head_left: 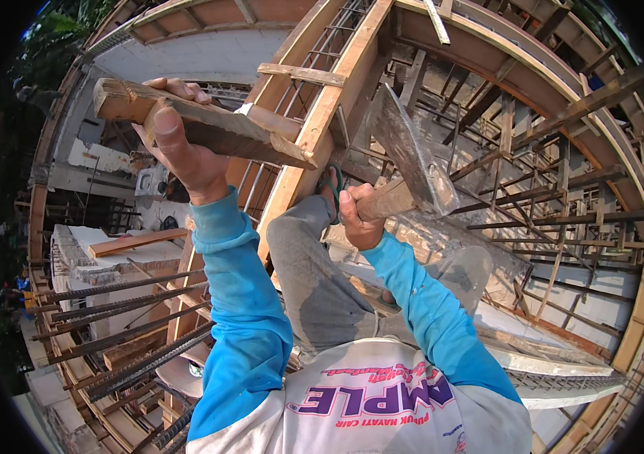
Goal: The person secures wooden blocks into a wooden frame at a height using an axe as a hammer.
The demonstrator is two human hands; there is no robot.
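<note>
My left hand (pixel 189 155) is raised at the left, closed round a short, rough timber offcut (pixel 231 129). The thumb presses its near side and the fingertips curl over its far side. In front of my body, my right hand (pixel 360 216) grips the wooden handle of a hatchet-like tool (pixel 413 155) with a broad, worn metal head. The head stands off to the right of that hand, its wide end pointing away from me. Tool and offcut are apart. Behind the offcut runs a long formwork beam (pixel 337 98) with a short wooden crosspiece (pixel 301 74) nailed over it.
Steel rebar (pixel 329 45) lies inside the formwork. More ribbed bars (pixel 148 303) jut out at the lower left, near a loose board (pixel 140 242). On the right, timber props (pixel 556 219) fill a deep opening below. My sandalled foot (pixel 333 189) is beside the beam.
</note>
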